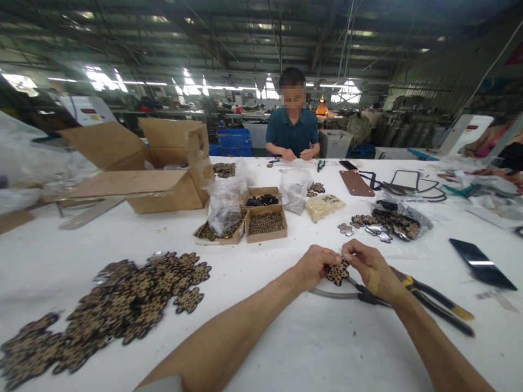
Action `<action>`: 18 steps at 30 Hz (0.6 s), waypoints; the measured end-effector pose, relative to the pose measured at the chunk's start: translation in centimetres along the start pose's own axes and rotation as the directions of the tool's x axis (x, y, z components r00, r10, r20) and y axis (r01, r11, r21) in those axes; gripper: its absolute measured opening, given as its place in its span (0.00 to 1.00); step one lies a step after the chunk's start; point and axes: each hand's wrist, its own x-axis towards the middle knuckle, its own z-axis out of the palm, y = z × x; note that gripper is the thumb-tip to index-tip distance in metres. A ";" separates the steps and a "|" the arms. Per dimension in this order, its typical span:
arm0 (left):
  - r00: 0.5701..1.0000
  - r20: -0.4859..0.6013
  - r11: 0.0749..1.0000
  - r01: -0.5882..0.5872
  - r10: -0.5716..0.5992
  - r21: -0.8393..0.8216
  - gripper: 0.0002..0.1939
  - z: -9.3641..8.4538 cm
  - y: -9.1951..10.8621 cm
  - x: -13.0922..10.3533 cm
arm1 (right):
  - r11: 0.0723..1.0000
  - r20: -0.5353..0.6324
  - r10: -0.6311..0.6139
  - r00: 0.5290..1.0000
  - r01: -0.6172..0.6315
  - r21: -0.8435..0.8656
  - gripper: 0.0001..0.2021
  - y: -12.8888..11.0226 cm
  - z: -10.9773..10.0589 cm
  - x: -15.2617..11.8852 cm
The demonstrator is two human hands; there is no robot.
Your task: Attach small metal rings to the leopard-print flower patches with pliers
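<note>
Both hands at work right of centre in the frame. Left grip [314,268] pinches a leopard-print piece [337,273] by its left upper edge, thumb on top, the piece hanging just above the white tabletop [310,348]. Right grip [370,268] pinched closed at the top of the same piece; what sits between those fingertips is too small to tell. Yellowish tape [373,281] on my right hand. Under and beside the right wrist: pliers [443,305] with black-and-yellow handles, near a grey-handled tool [339,295], partly covered. Large pile [134,299] of similar pieces spreads across the lower left. Centre of frame: small box [267,236] of brassy beads, a clear bag [224,204] just beside it, a pack [326,208] of pale bits to its right. Cardboard box [175,193], flaps up, upper left. Dark tablet [482,264] at the right edge. Co-worker [292,133] across the tabletop, upper centre.
</note>
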 end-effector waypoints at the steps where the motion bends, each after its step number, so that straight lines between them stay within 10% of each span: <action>1: 1.000 0.019 0.999 0.018 -0.018 -0.033 0.13 0.0 0.0 -0.1 | 1.000 -0.028 -0.003 1.000 0.004 0.030 0.14 0.1 0.3 0.0; 9: 0.997 0.026 0.981 0.073 -0.070 -0.178 0.11 -0.3 -0.1 -0.1 | 0.903 -0.107 0.144 0.984 -0.087 0.421 0.15 1.5 2.6 0.3; 18: 0.998 0.016 0.988 0.058 -0.056 -0.141 0.08 -0.6 -0.1 0.5 | 0.923 -0.066 0.127 0.990 -0.094 0.373 0.18 0.2 0.4 0.5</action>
